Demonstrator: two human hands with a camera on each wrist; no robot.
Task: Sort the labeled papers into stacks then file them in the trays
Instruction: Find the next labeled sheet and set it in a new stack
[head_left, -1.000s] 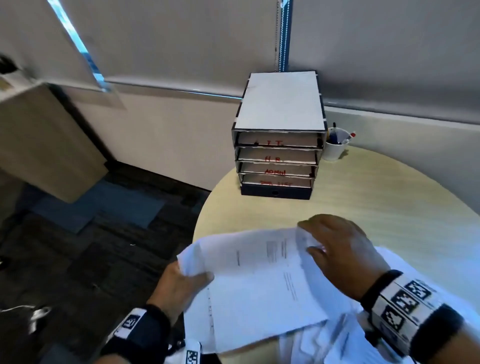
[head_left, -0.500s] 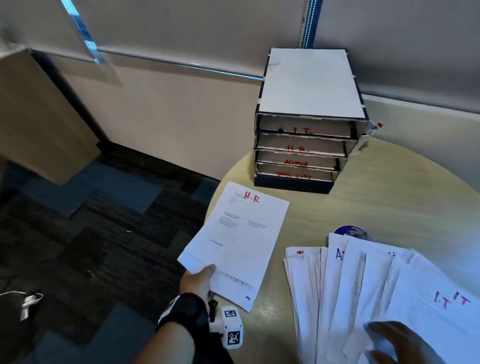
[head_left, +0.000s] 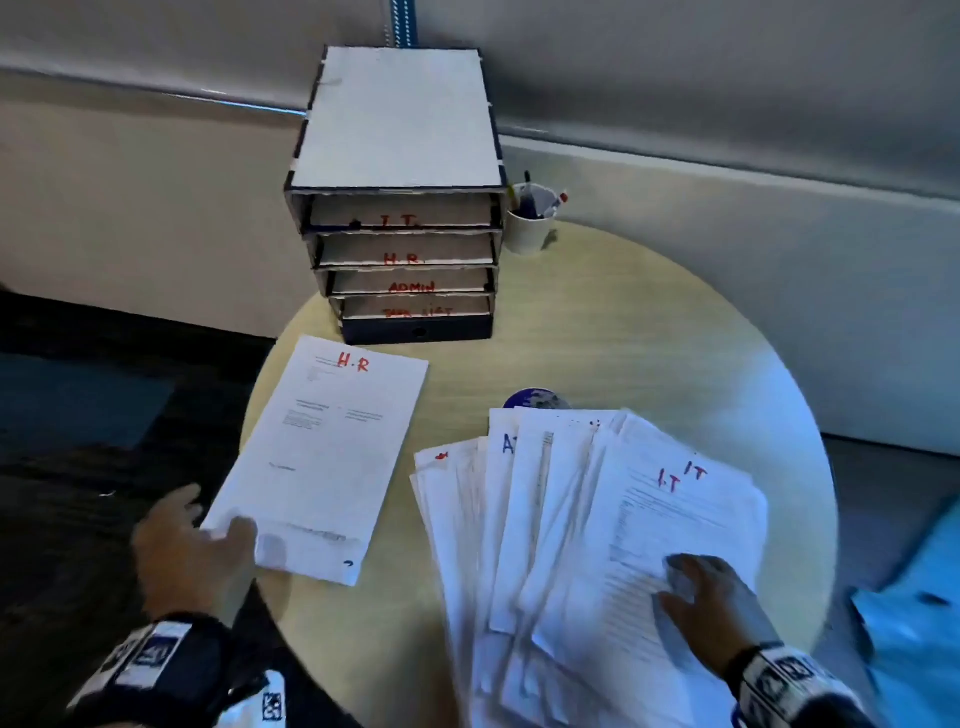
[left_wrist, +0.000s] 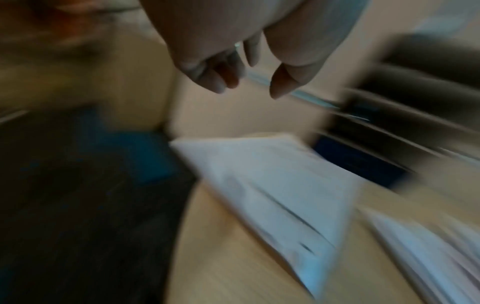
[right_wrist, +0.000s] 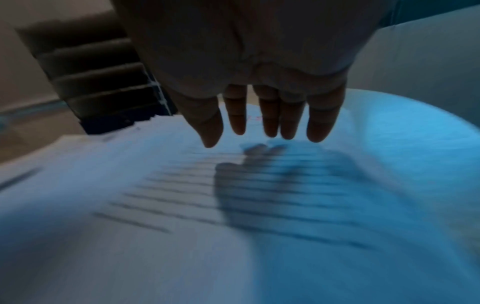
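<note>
Papers: two groups on the round table (head_left: 649, 332).
H.R sheet (head_left: 322, 457): lies flat, left side of table, near-left corner overhanging the rim. Red "H.R" at its far edge. Well apart from the fanned pile.
Fanned pile (head_left: 571, 545): loose spread on the near-right of the table, sheets overlapping. Top sheet marked "I.T" in red, a second "IT" just beside it. A blue "A" shows on a sheet further left in the fan; the rest of that label is covered.
Left hand (head_left: 192, 556): at the near-left corner of the H.R sheet, thumb lying on top of the paper. Left wrist view shows fingers loosely curled with a gap to the thumb and nothing between them. Head view can't confirm fingers under the sheet, so cannot tell if it's a real pinch or just a touch.
Right hand (head_left: 711, 608): fingers straight and slightly spread, over the near part of the top I.T sheet. Right wrist view shows its shadow on the page below; contact unclear, nothing gripped.
Tray stack (head_left: 400, 254): far side of table, centre-left. Slots top to bottom read I.T, H.R, ADMIN; lowest label blurred. Dark base drawer under them.
Cup (head_left: 530, 228): white, pens inside, just right of the tray stack.
Blue disc (head_left: 535, 399): partly hidden under the far edge of the fan.
</note>
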